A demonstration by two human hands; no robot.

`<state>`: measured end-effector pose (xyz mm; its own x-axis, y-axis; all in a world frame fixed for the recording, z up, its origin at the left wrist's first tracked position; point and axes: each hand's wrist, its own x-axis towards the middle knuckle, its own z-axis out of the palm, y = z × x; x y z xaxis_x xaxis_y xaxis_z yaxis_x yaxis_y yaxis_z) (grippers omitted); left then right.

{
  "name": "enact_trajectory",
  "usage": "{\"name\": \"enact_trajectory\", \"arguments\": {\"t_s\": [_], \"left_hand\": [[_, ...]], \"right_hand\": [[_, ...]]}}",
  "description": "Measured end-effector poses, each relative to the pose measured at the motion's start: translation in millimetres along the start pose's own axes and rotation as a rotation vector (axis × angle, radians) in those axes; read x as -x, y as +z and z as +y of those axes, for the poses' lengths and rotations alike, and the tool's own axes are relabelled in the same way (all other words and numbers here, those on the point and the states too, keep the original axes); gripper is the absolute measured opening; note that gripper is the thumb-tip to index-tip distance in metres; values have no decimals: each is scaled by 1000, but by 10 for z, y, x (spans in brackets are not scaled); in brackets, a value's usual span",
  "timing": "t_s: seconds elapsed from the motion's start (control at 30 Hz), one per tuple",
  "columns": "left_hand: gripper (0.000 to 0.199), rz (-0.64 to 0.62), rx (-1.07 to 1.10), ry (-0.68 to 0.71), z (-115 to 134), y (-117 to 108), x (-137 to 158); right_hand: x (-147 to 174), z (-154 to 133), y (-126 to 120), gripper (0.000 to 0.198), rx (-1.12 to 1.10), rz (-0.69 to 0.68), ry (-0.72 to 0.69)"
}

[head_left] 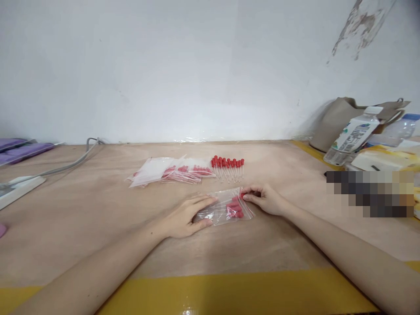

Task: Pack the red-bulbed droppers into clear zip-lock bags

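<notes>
A clear zip bag (216,210) lies on the table in front of me, with several red-bulbed droppers (234,208) inside, their bulbs towards the bag's right end. My left hand (188,214) rests over the bag's left end, thumb and fingers spread apart and touching the plastic. At the bag's mouth, my right hand (265,198) is closed in a pinch on the red bulb of a dropper (243,196). The bulb is partly hidden by the fingertips. Behind the bag, several loose droppers (228,164) lie side by side, red bulbs pointing away from me.
Filled bags and white-looking flat bags (151,170) are piled left of the loose droppers. A grey cable (75,162) and purple packages (26,151) lie at the left. Plastic bottle (352,138), brown bag (334,122) and yellow packaging crowd the right. Yellow tape (229,291) edges the table.
</notes>
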<state>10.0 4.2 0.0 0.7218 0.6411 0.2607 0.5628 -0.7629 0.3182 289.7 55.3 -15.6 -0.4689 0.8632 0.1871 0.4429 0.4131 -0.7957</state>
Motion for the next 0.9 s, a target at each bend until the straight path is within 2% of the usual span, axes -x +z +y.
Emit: {"name": "enact_trajectory", "arguments": {"t_s": [0.23, 0.33, 0.43, 0.5, 0.57, 0.67, 0.77, 0.9], "left_hand": [[54, -5, 0, -16, 11, -7, -2], [54, 4, 2, -10, 12, -5, -1], [51, 26, 5, 0, -3, 9, 2], [50, 25, 1, 1, -16, 20, 2], [50, 20, -6, 1, -27, 30, 0], [50, 12, -5, -12, -34, 39, -6], [49, 6, -1, -18, -33, 43, -11], [48, 3, 0, -1, -29, 45, -15]], "right_hand": [[-38, 77, 106, 26, -4, 150, 101], [-33, 30, 154, 20, 20, 153, 29], [-12, -20, 128, 15, 23, 84, -104], [-12, -13, 73, 15, 21, 55, -113], [-47, 33, 5, 18, 21, 88, -20], [-194, 130, -94, 20, 27, 274, 182], [-440, 211, -177, 18, 118, 430, 306], [-823, 286, -235, 32, 277, 515, 482]]}}
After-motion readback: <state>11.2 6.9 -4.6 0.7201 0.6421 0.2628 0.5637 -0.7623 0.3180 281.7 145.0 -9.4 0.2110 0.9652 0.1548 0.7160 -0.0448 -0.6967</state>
